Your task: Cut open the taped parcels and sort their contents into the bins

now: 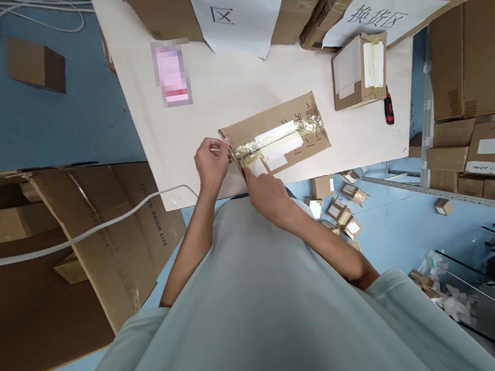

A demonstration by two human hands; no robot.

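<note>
A brown cardboard box lies slightly turned on the white table in front of me. Shiny clear packing tape runs along its top, over white labels and beside handwritten marks. At the box's left end, my left hand is closed, thumb and forefinger pinched together by the tape's end; what is between them is too small to make out. My right hand bears on the box's near left corner, forefinger stretched to its edge and the other fingers curled. Their tips are hidden.
A smaller taped box and a red-black screwdriver are at the right. Large cartons with paper signs line the table's back. A pixelated pink item lies left. A white cable crosses an open carton; small parcels litter the floor.
</note>
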